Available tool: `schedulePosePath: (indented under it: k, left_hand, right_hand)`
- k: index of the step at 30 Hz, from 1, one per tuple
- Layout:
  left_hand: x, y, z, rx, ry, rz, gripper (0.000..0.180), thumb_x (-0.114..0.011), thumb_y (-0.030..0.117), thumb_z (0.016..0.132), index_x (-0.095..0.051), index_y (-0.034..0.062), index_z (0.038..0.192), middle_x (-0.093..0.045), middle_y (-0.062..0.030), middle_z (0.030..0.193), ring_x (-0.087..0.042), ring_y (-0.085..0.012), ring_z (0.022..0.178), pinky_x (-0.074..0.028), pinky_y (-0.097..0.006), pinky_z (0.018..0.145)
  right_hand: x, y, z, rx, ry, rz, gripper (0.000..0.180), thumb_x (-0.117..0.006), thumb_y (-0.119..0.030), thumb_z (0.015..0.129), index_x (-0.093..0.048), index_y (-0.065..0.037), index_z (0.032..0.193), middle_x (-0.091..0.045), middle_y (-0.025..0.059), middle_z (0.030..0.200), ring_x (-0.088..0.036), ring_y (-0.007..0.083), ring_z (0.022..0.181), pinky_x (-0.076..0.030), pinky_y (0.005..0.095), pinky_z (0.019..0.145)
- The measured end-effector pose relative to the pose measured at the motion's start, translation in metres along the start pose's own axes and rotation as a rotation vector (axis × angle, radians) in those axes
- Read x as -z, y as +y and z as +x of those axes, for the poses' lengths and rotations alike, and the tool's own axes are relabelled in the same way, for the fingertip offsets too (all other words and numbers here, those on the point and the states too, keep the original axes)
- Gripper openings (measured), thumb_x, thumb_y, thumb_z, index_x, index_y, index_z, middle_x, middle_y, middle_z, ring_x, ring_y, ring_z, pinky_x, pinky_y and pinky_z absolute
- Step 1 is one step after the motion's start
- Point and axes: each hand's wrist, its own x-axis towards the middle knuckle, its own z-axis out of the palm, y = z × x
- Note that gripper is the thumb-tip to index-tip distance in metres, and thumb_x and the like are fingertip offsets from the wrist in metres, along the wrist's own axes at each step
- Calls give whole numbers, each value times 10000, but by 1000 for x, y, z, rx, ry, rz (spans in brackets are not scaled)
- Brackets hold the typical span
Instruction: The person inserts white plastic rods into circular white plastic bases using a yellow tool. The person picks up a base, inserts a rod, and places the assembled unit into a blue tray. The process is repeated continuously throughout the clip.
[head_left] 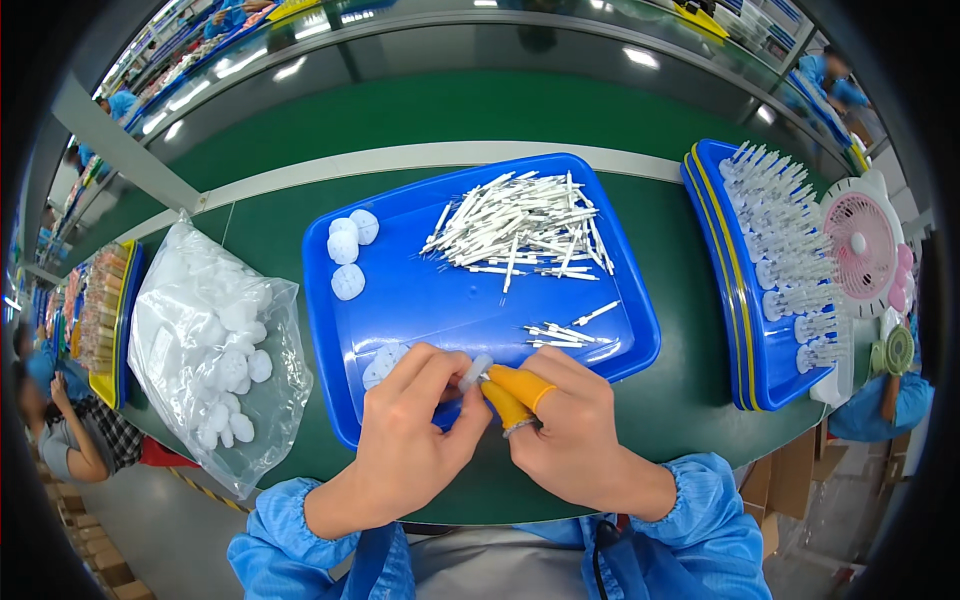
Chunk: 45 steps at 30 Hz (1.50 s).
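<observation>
L hand (420, 405) pinches a small whitish pc (475, 371) btwn thumb & fingers, above the near edge of the blue tray (400, 290). R hand (578, 425), w/ orange-yellow finger covers (520, 386) on thumb & index, brings those tips right up to the same pc; can't tell if they grip it or something hidden btwn them. Pale round discs (384, 362) lie just beyond L hand, partly covered by it; a few more (347, 282) sit along tray's L side. Big pile of thin white sticks (525, 220) fills the far R part; small grp of sticks (565, 335) lies nr R hand. L of tray: clear plastic bag (280, 400) w/ white pcs inside. Well to the R: stacked blue & yellow trays (745, 335) w/ rows of upright translucent pcs (785, 245), next to a pink-and-white fan (860, 245).
</observation>
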Motion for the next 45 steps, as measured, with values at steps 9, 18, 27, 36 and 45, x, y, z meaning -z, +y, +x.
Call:
schedulePosePath:
  k: [9, 18, 27, 36, 45]
  left_hand:
    - [8, -9, 12, 89, 97, -13, 167, -731, -48, 929, -708, -40, 1094, -684, -142, 1031, -762, -272, 915, -665, -357, 758]
    - [10, -9, 11, 198, -34, -150, 142, -723, -35, 966, -723, -50, 1107, -701, -93, 1061, -752, -165, 913, -650, -298, 786]
    - [6, -6, 11, 92, -54, -101, 147, -715, -68, 937, -719, -46, 1083, -688, -105, 1049, -740, -162, 911, -647, -285, 750]
    - [2, -3, 9, 156, -8, -135, 155, -767, -49, 907, -702, -27, 1046, -693, -136, 954, -755, -237, 846, -665, -335, 745]
    - [-1, -6, 7, 24, 26, -47, 165, -782, -40, 863, -695, -29, 1003, -681, -145, 917, -754, -270, 793, -658, -349, 736]
  right_hand:
    - [60, 26, 17, -53, -100, -440, 235, -746, 77, 721, -784, 55, 952, -632, 141, 948, -583, 338, 952, -496, 436, 843]
    - [46, 28, 20, 22, -182, -421, 210, -741, 82, 730, -748, 43, 936, -627, 140, 970, -572, 330, 962, -464, 433, 815]
    - [41, 4, 16, -1, -271, 2, 491, -686, 79, 749, -713, 38, 1237, -635, 204, 1002, -615, 428, 944, -498, 525, 982]
    - [38, 15, 16, 15, -253, -134, 474, -715, 79, 693, -728, 69, 1166, -597, 171, 966, -597, 371, 958, -490, 481, 876]
    - [15, 7, 8, 54, -115, -83, 313, -725, 83, 640, -722, 93, 953, -596, 156, 897, -592, 356, 863, -497, 456, 737]
